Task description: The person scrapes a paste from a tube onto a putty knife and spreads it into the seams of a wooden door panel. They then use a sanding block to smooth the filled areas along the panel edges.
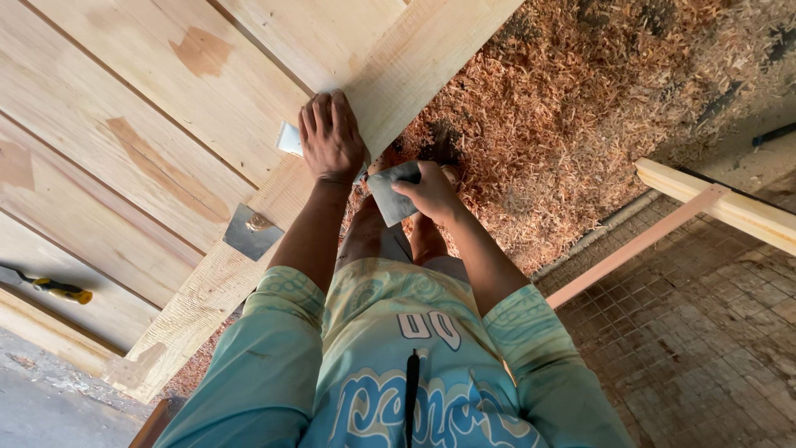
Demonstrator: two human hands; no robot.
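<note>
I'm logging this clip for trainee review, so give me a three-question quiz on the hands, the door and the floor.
1. True or false: the left hand rests flat on the pale wooden panelled door.
2. What does the right hand hold? A) flat grey sheet of sandpaper B) hammer C) brush
3. Fill in: reddish wood ____ cover the floor beside the door.

Key: 1 true; 2 A; 3 shavings.
</note>
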